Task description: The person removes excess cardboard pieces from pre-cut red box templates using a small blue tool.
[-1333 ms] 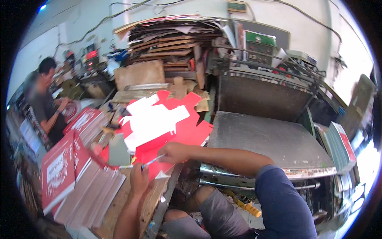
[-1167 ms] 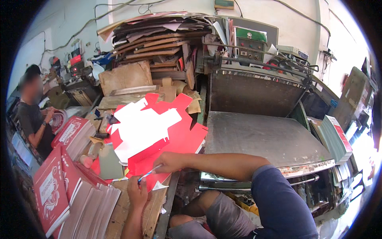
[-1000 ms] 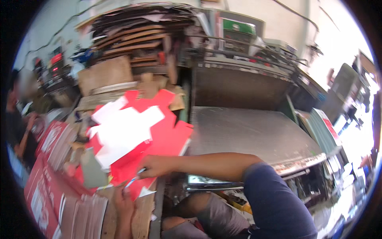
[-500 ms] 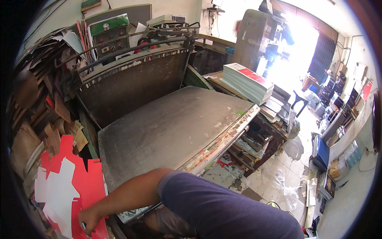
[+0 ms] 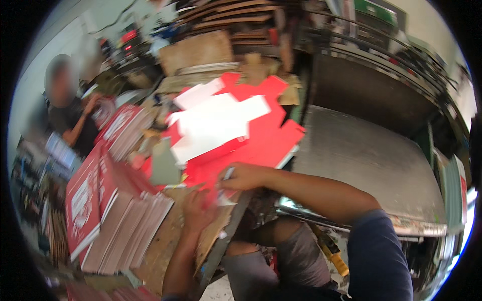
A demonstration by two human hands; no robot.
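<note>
Red die-cut card sheets (image 5: 271,143) lie in a loose pile before me, with white-sided box blanks (image 5: 208,125) on top. My right hand (image 5: 243,176) is closed at the near edge of the pile, around a small silvery-white object too blurred to name. Just left and nearer, my left hand (image 5: 198,210) is raised over the wooden board (image 5: 158,246). Its fingers are smeared by motion. Between the two hands is a blurred red and white piece of card (image 5: 216,198); which hand grips it is unclear.
Thick stacks of red-covered printed sheets (image 5: 125,231) stand at left. The press with its flat metal bed (image 5: 366,165) is at right. Another person (image 5: 75,118) handles something at far left. A yellow-handled thing (image 5: 337,261) is low beside my knee.
The view has swung left, bringing the card pile to the middle and the red stacks into sight. My left hand has appeared near my right, which stays by the red card.
</note>
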